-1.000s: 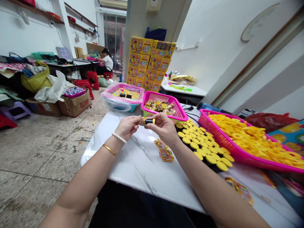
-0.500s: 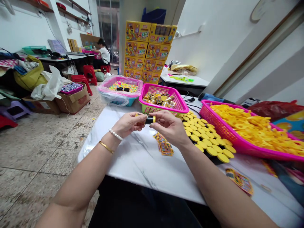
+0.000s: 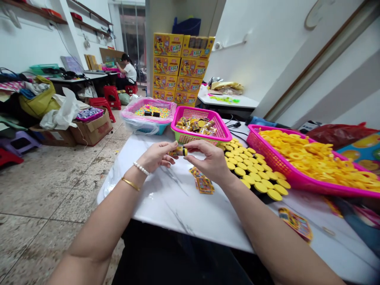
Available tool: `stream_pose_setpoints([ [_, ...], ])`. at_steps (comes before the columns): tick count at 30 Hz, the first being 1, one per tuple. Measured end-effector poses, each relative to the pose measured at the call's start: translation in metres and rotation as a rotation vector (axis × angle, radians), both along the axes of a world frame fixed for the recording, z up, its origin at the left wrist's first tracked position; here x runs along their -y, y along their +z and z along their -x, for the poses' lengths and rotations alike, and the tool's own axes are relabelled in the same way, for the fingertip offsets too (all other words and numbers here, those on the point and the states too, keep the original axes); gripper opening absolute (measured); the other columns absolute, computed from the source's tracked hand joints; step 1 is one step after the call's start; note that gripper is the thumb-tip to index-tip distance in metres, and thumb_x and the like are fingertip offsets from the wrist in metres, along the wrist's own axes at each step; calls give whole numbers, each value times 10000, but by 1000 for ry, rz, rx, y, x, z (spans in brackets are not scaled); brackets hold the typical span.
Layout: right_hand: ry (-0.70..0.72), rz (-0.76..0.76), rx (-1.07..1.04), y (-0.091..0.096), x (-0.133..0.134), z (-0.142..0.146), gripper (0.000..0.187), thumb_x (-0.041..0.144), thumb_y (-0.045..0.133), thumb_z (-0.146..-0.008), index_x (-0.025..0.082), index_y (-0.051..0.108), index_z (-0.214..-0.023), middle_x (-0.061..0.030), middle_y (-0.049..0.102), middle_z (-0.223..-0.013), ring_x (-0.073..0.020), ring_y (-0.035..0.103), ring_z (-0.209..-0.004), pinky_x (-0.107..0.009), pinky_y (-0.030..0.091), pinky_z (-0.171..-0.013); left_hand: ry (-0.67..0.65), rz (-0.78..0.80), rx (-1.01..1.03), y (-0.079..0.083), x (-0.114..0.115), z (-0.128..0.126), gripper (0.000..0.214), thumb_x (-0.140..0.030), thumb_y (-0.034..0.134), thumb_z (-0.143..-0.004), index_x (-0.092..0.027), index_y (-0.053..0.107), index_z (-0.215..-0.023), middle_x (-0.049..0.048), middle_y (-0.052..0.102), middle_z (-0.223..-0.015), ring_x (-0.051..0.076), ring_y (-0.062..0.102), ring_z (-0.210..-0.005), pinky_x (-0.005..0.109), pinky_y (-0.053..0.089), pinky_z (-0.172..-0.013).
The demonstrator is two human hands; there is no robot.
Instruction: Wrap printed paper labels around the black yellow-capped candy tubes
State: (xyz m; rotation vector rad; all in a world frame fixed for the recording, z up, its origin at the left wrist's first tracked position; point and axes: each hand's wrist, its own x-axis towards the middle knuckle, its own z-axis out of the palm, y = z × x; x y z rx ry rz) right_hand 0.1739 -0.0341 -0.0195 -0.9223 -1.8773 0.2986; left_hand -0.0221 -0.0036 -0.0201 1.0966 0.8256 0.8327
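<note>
My left hand (image 3: 156, 155) and my right hand (image 3: 208, 158) meet above the white marble table (image 3: 169, 202), both pinched on a small black tube with a yellow cap and a printed sticker (image 3: 178, 151). The left fingers grip its stickered end, the right fingers its capped end. A small stack of printed stickers (image 3: 202, 182) lies on the table just under my right hand. Rows of yellow-capped tubes standing on a dark tray (image 3: 252, 174) are right of that hand.
A pink basket of stickered tubes (image 3: 198, 127) and a bag-lined basket of coloured beads (image 3: 151, 114) sit behind my hands. A large pink basket of yellow rings (image 3: 308, 162) is at right. Stacked yellow cartons (image 3: 178, 67) stand beyond. A seated person (image 3: 127, 73) works far back.
The tube has turned between my fingers, so more of its stickered side shows now. Both hands stay together in about the same place; the view shifted slightly.
</note>
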Motion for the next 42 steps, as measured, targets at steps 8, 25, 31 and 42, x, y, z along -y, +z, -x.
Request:
stream_pose_setpoints([
  [8,22,259,-244,-12,-2,0,277,352,802,-717,222,729,-950,-40,760,-873,-225,727,-777,-454,618,-818,71,-312,-11,3,8,-8,329,-363,831,-654,-103,682,-791,14,626,-638,81,549,-523,208,430,-512],
  [25,332,805,-626,-22,-18,3,374,384,847,-659,210,730,-968,-16,739,-842,-154,707,-731,-350,615,-748,72,-194,-43,-7,6,-15,440,-551,733,-735,-136,588,-762,-26,559,-544,47,436,-374,176,275,-358],
  [31,330,535,-648,-27,-15,5,249,266,875,-624,244,775,-851,6,702,-863,-156,698,-756,-349,634,-725,-12,-15,104,-7,5,-12,481,-580,741,-723,-122,594,-730,-18,567,-528,27,430,-362,145,246,-339],
  [42,171,232,-543,-21,1,19,107,243,830,-695,242,777,-788,2,593,-888,-126,671,-708,-317,672,-617,-22,191,157,-4,10,-17,408,-456,664,-851,-102,595,-661,-38,508,-449,6,351,-303,121,175,-283],
])
